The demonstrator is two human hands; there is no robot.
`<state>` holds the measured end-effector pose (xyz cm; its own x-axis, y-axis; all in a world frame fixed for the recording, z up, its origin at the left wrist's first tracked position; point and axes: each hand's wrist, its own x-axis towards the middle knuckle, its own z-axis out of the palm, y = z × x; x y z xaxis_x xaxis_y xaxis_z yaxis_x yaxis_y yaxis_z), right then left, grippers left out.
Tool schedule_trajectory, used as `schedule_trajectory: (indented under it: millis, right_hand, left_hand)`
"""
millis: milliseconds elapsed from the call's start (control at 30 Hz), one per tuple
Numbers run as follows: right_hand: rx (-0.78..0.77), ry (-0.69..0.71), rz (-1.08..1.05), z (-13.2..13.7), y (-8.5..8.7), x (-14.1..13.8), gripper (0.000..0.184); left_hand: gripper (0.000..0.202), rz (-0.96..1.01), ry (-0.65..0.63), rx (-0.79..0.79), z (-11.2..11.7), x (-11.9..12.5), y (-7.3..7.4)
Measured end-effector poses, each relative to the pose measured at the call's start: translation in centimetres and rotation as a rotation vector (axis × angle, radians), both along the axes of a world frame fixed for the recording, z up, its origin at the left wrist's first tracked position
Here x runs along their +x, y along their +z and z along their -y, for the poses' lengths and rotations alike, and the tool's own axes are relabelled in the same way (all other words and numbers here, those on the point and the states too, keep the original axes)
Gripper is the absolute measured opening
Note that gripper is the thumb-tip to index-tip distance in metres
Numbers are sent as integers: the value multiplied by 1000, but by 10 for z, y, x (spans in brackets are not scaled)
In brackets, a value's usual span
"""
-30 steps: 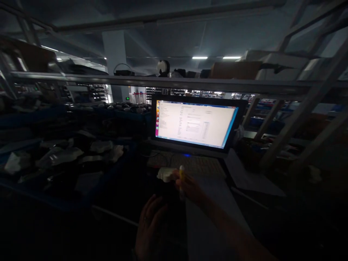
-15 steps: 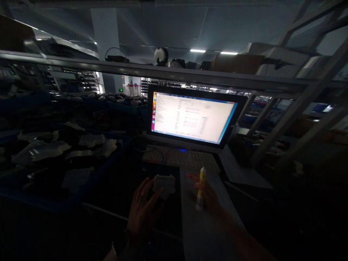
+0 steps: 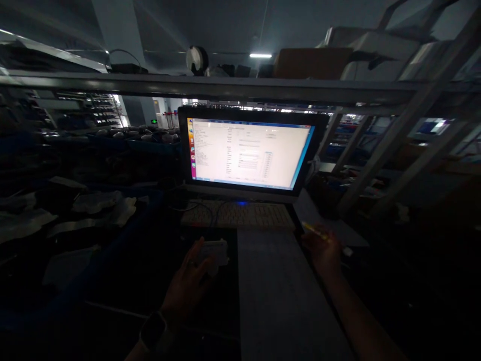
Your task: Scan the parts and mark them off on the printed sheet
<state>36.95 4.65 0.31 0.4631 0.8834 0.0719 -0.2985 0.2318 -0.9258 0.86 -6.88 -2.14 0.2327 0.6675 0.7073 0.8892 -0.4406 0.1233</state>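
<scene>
Low in the middle, a small pale plastic housing (image 3: 217, 250) lies on the dark worktop. My left hand (image 3: 190, 276) grips its left side, with the thumb over its near face and the fingers along the far edge. A watch circles my left wrist. Over to the right, my right hand (image 3: 325, 248) is closed around a yellow and white marker pen (image 3: 316, 231), which points up to the left. The hand is beside the right edge of a long white sheet (image 3: 274, 286). Dim light hides the detail of the fingers.
A lit monitor (image 3: 248, 153) stands ahead, a pale keyboard (image 3: 236, 214) below it. On the left is a blue bin (image 3: 124, 240) with pale plastic parts. Overhead, a metal shelf (image 3: 233, 86) carries a roll and boxes. Slanted frame bars (image 3: 391, 145) rise at right.
My right hand has moved right, off the sheet, and the marker pen has gone from upright to tilted left. My left hand stays on the housing. The whole view has shifted.
</scene>
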Motion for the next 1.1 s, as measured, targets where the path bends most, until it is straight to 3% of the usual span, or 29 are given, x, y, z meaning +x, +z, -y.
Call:
schedule_trajectory:
  millis: [233, 600, 900, 1100]
  right_hand:
    - [66, 50, -91, -2, -4, 21, 40]
    - [108, 166, -142, -4, -19, 12, 44]
    - [37, 98, -156, -2, -18, 9, 35]
    - [49, 145, -190, -2, -22, 12, 35]
  left_hand:
    - [30, 18, -11, 47, -18, 2, -1]
    - [31, -17, 11, 12, -15, 3, 4]
    - [31, 12, 15, 21, -14, 4, 2]
    - [31, 15, 11, 33, -14, 5, 1]
